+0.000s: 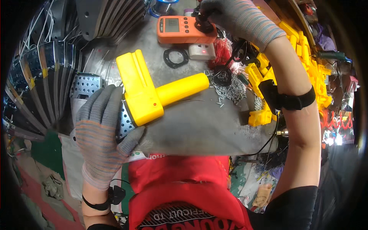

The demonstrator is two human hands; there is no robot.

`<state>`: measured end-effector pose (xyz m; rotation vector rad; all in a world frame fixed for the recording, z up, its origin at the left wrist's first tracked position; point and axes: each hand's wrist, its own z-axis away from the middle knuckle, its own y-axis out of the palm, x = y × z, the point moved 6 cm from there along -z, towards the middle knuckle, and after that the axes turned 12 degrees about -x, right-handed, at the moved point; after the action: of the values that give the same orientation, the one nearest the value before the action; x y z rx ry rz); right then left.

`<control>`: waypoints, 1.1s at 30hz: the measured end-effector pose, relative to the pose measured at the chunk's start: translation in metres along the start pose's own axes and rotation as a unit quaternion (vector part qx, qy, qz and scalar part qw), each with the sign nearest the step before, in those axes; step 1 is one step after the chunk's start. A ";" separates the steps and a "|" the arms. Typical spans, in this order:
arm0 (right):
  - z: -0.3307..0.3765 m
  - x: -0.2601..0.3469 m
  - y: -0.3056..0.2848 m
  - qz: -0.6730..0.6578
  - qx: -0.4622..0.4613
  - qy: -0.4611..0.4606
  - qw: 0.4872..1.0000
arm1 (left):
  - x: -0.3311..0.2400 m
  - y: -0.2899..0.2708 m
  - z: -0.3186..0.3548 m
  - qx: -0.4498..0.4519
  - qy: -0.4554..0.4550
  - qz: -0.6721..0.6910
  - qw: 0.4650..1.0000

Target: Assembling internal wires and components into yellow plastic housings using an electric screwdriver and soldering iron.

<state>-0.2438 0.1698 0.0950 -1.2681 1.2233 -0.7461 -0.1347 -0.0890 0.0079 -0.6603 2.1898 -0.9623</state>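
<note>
My left hand (102, 126), in a grey striped glove, is wrapped round the perforated metal end (125, 122) of a yellow plastic tool housing. The yellow housing (147, 97) lies tilted over the bench, its rounded handle (184, 89) pointing right. A small red dot shows on its body. At the top, my gloved right hand (237, 17) is closed at the right end of an orange handheld meter (184, 35), by a black round part (204, 24). Whatever those fingers grip is mostly hidden. The meter has a small grey screen and several dark buttons.
A white socket block (201, 51) with a red light and a black ring (176, 58) lie below the meter. Loose screws (230, 90) are scattered centre right. Yellow plastic parts (303, 50) pile up at right. Curved metal sheets (38, 80) stand at left. A wire spool (164, 7) sits at the back.
</note>
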 end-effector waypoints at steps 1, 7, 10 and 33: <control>-0.001 0.002 -0.002 -0.028 -0.029 -0.026 0.999 | 0.001 0.001 -0.001 -0.012 0.005 -0.005 1.000; -0.004 -0.014 0.004 -0.150 0.023 0.053 0.987 | 0.003 0.003 -0.002 0.015 -0.007 0.020 1.000; -0.004 -0.029 0.018 -0.240 0.072 0.046 0.967 | 0.005 0.000 0.000 0.027 -0.011 0.016 0.999; 0.034 0.019 -0.011 -0.013 -0.037 0.147 0.988 | 0.000 0.007 -0.004 0.034 0.028 -0.009 0.999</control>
<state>-0.2046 0.1593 0.0958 -1.2671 1.4863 -0.9396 -0.1382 -0.0831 0.0047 -0.6291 2.1935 -1.0719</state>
